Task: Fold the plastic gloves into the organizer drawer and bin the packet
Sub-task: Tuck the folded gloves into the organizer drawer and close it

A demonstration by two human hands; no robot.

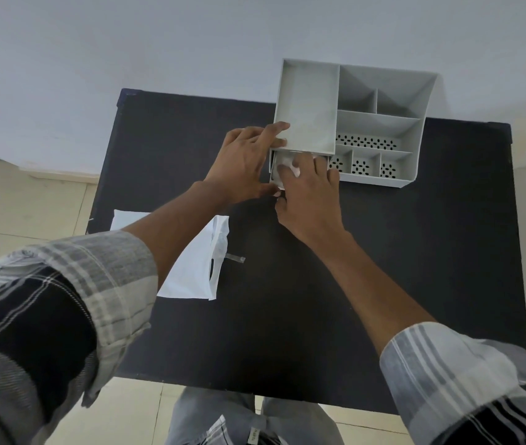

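organizer (380,123): on the far right part of the table (287,316)
drawer (275,170): at the organizer's near left corner
packet (195,261): on the table, near left of the organizer

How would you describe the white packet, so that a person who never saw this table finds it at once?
Start from the black table with the grey organizer at its far edge. The white packet lies flat near the table's left edge, partly under the person's left forearm. It is the only large flat white thing there; beside it lies only a small clear strip.
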